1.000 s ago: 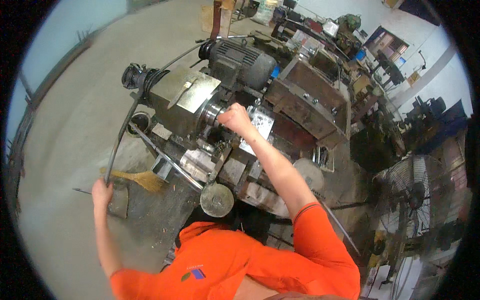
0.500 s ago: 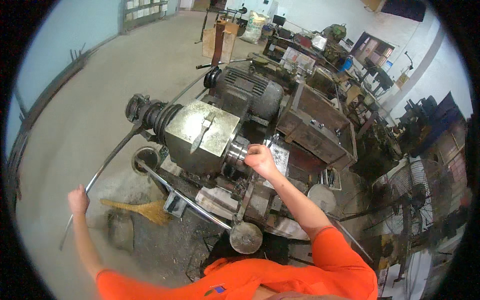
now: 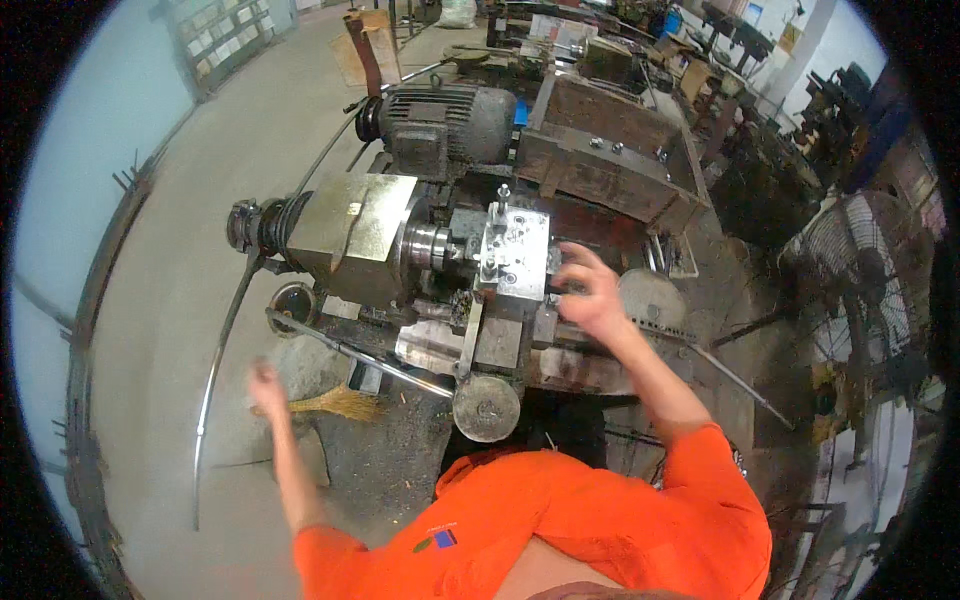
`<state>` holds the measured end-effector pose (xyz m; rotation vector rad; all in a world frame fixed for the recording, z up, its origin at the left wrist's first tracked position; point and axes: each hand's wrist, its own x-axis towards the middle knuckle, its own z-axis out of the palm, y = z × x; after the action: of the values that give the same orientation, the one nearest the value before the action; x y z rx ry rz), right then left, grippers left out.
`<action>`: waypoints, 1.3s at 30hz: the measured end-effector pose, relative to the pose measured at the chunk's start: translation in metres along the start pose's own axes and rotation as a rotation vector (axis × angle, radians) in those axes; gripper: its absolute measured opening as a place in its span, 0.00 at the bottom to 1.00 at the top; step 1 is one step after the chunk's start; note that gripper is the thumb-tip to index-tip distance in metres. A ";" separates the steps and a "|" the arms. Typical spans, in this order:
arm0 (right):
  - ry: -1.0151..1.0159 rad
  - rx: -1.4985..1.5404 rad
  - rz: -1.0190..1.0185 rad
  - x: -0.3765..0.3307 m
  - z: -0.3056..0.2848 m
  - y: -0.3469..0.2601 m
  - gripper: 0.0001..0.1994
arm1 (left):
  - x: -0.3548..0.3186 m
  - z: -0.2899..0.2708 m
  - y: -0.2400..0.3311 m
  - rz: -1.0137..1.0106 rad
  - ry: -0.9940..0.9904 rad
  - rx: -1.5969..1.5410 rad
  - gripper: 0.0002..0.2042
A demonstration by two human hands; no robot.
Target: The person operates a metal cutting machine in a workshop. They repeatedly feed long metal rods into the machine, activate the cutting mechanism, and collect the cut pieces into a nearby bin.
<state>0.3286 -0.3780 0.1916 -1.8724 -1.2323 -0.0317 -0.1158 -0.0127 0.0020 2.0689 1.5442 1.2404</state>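
Note:
I stand at an old metal lathe [image 3: 350,235] with a chuck [image 3: 435,245] and a grey tool post block [image 3: 515,250]. My right hand [image 3: 590,292] hovers just right of that block, fingers spread and holding nothing. My left hand [image 3: 265,385] is blurred, out at my left over the floor, a short way right of a long bent metal bar [image 3: 213,390] and apart from it. A round handwheel [image 3: 487,408] sits at the lathe's front, near my orange shirt.
An electric motor [image 3: 440,120] and a rusty metal box [image 3: 610,160] sit behind the lathe. A straw broom [image 3: 335,402] lies on the concrete floor. A wire-caged fan [image 3: 860,270] stands at the right, with cluttered benches beyond.
My right hand left the chuck area and moved right past the tool post block. My left hand came off the long bent bar. My view shifted over the lathe.

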 end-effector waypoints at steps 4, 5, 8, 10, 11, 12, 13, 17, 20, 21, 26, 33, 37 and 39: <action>0.085 -0.215 0.198 -0.065 -0.076 0.037 0.09 | -0.092 0.110 -0.034 -0.160 -0.727 0.357 0.24; 0.118 -0.229 0.226 -0.082 -0.091 0.049 0.09 | -0.109 0.128 -0.059 0.061 -0.580 0.630 0.25; 0.156 -0.361 0.509 -0.138 -0.134 0.072 0.09 | -0.077 0.118 0.023 0.447 -0.974 0.736 0.21; 0.177 -0.401 0.595 -0.158 -0.150 0.099 0.12 | -0.050 0.116 0.000 0.547 -1.027 0.858 0.15; 0.193 -0.411 0.665 -0.169 -0.164 0.109 0.14 | -0.043 0.119 0.007 0.486 -1.079 0.903 0.13; 0.147 -0.581 0.653 -0.189 -0.180 0.131 0.18 | -0.045 0.117 0.013 0.483 -1.040 0.863 0.12; 0.103 -0.749 0.641 -0.212 -0.194 0.156 0.22 | -0.045 0.115 0.023 0.485 -1.000 0.826 0.11; -0.134 -0.932 1.215 -0.285 -0.249 0.211 0.29 | -0.030 0.074 0.041 0.265 -0.847 0.508 0.11; -0.123 -1.082 1.062 -0.322 -0.260 0.233 0.27 | -0.004 0.056 0.019 -0.152 -0.747 0.021 0.19; -0.113 -1.095 1.044 -0.335 -0.253 0.238 0.26 | 0.002 0.051 0.020 -0.306 -0.656 -0.282 0.21; -0.066 -1.073 1.036 -0.382 -0.200 0.186 0.17 | -0.006 0.032 0.105 -0.592 -0.454 -0.548 0.25; 0.081 -0.703 1.044 -0.390 -0.114 0.074 0.15 | -0.027 0.077 0.135 -0.601 -0.328 -0.652 0.14; 0.126 -0.493 1.125 -0.392 -0.085 0.058 0.18 | -0.022 0.077 0.133 -0.586 -0.334 -0.504 0.14; 0.136 -0.486 1.099 -0.393 -0.080 0.055 0.17 | -0.025 0.073 0.132 -0.563 -0.397 -0.568 0.14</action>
<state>0.2027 -0.7267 0.0292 -2.6848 0.0335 0.1461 0.0235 -0.0680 0.0335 1.2936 1.2640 0.8528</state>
